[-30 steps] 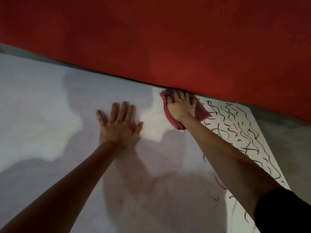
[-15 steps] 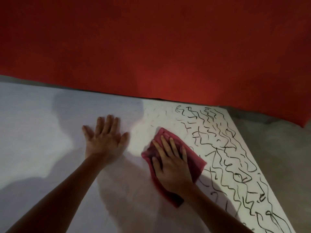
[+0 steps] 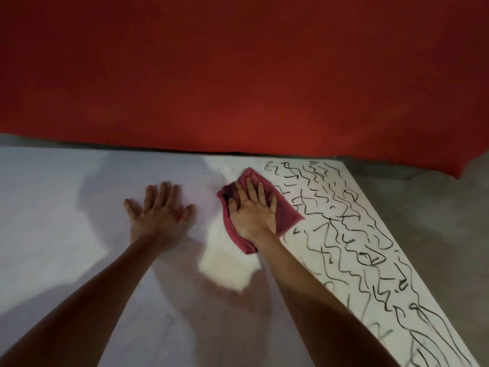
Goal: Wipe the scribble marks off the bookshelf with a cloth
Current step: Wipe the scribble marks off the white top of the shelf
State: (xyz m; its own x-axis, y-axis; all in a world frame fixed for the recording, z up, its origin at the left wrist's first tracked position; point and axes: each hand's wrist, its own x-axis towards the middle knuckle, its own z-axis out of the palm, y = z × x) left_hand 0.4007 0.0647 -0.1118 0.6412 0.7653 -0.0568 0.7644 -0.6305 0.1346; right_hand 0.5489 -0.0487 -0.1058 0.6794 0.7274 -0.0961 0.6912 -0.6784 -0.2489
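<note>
Right hand (image 3: 252,214) pressing cloth (image 3: 288,216), scribbles (image 3: 356,235) apparently touching

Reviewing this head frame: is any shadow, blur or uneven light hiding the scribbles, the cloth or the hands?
Head view: dim, uneven light; the person's shadow falls over the bookshelf around the left hand, leaving one bright patch; the right hand and cloth read clearly; the scribble marks blur toward the lower right corner.

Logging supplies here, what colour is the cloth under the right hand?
Dark pinkish red. The cloth shows best in the head view.
</note>
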